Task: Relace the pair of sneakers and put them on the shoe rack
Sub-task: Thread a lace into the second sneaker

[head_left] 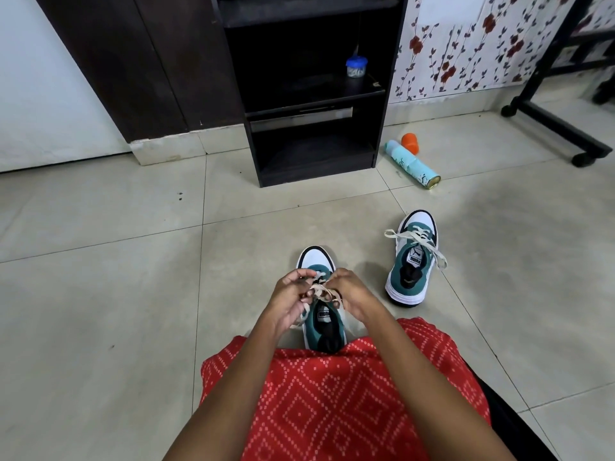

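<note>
- Where the tiled floor [100,294] lies bare on the left, a white door [50,78] and a dark panel [133,61] stand at the far edge.
- Left hand [289,301] is curled over the near sneaker [324,322], its fingers pinched on the cream lace [319,289] at the upper eyelets.
- That sneaker, green and white, stands on the floor with its toe pointing far and its heel against the red patterned cloth [332,394] over the lap.
- Right hand [352,292] is likewise closed, gripping the same lace from the right side; the two hands almost touch.
- Far centre, the dark rack [312,128] has open shelves, with a small blue-lidded jar [356,66] on one.
- Second sneaker [412,261] stands apart to the right, toe far, its lace ends loose and splayed.
- Farther right, a pale can [412,164] lies on its side just beside an orange cap [410,143].
- Black wheeled stand [559,124] sits at the far right, below floral wallpaper [466,44].
</note>
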